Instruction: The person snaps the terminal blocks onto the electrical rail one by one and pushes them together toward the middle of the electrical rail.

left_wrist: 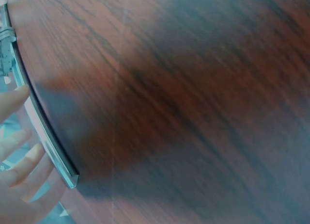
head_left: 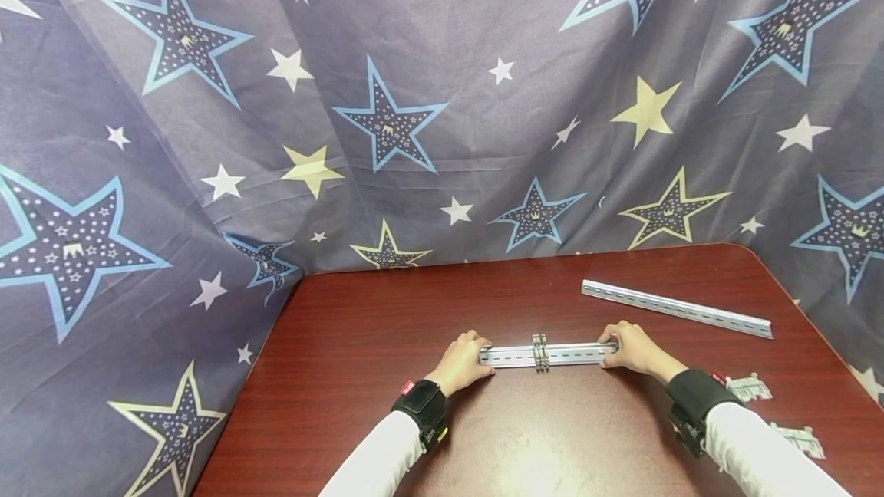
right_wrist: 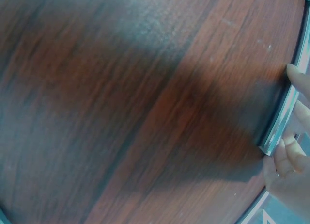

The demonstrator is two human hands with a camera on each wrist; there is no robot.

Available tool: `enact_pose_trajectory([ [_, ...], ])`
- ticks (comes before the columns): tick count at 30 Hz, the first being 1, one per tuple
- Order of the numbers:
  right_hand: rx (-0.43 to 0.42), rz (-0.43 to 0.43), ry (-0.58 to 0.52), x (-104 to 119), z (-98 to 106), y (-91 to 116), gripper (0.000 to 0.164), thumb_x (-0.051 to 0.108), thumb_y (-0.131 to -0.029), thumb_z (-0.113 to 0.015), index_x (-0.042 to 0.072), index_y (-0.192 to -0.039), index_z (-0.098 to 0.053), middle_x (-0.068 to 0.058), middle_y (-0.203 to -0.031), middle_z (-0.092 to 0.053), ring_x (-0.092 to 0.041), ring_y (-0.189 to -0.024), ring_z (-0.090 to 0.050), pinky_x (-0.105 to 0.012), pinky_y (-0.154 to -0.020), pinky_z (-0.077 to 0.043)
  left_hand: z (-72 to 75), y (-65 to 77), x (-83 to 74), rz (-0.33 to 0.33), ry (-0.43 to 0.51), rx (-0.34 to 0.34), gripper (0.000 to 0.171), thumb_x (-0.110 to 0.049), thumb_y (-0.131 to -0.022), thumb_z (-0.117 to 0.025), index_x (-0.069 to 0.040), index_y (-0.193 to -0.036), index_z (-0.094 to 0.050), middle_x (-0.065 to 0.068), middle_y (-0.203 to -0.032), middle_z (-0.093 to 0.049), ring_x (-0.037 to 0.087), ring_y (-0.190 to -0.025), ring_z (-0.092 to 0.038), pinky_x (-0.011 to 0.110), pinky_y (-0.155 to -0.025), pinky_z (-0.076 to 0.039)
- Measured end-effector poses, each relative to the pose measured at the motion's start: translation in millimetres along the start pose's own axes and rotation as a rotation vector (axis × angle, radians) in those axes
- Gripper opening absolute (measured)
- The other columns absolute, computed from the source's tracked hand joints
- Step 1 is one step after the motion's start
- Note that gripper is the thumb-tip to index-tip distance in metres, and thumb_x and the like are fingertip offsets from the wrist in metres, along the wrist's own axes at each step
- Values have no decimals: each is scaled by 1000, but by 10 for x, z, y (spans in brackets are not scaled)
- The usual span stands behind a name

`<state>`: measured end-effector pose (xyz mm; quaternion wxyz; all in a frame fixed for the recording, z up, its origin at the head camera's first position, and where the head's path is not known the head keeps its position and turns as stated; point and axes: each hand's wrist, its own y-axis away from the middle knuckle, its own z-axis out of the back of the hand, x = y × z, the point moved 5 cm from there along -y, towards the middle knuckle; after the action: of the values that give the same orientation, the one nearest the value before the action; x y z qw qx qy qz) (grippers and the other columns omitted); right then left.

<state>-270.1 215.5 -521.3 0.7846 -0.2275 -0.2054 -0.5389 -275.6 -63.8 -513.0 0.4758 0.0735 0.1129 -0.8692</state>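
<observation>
A slotted metal DIN rail [head_left: 576, 354] lies crosswise over the table between the two hands. My left hand [head_left: 464, 363] grips its left end, thumb on the near edge and fingers at the far side; the left wrist view shows that rail end [left_wrist: 48, 139] at the fingers. At the opposite end, my right hand [head_left: 634, 349] holds the rail the same way, and its thumb and fingers show around the rail [right_wrist: 280, 124] in the right wrist view. Near the rail's middle sit several narrow grey clip-on pieces [head_left: 540, 353], side by side across it.
A second slotted rail [head_left: 677, 309] lies angled at the back right of the red-brown wooden table [head_left: 387, 313]. Two flat pale grey pieces [head_left: 749, 387] are near the right forearm, one partly beside the sleeve. A star-patterned cloth [head_left: 456, 167] hangs behind the table and along its sides.
</observation>
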Motion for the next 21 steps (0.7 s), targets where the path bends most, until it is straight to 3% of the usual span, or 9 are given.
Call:
enact_pose_trajectory([
  [21, -21, 15, 35, 73, 9, 37, 30, 15, -53, -77, 3, -77, -63, -9, -76, -55, -24, -72, -49, -36, -65, -36, -27, 11, 109, 0, -15, -30, 35, -23, -62, -76, -7, -91, -67, 2, -79, -52, 19, -75, -51, 31, -63, -42],
])
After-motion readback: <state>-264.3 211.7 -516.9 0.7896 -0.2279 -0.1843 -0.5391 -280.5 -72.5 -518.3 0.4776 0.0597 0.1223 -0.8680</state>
